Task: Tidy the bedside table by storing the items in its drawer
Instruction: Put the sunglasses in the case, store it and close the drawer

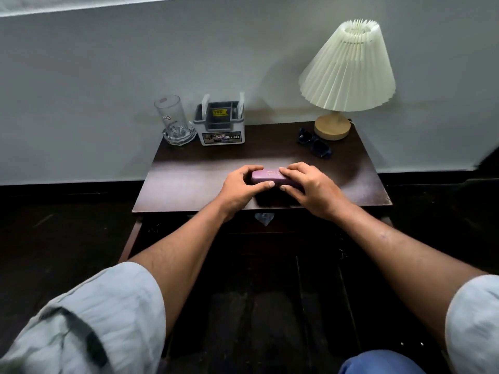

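We hold the purple case (266, 177) at the front of the surface (189, 182), left hand (239, 188) and right hand (307, 188) each pinching one end. We should keep it level and support both ends when lifting. It looks long, rigid, closed; the drawer (264, 222) below appears closed.

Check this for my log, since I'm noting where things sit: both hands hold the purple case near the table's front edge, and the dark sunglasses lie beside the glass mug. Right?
One thing is off. The head view shows the dark sunglasses lying beside the lamp, at the back right; the glass mug stands at the back left. The left hand and right hand do hold the purple case near the table's front edge.
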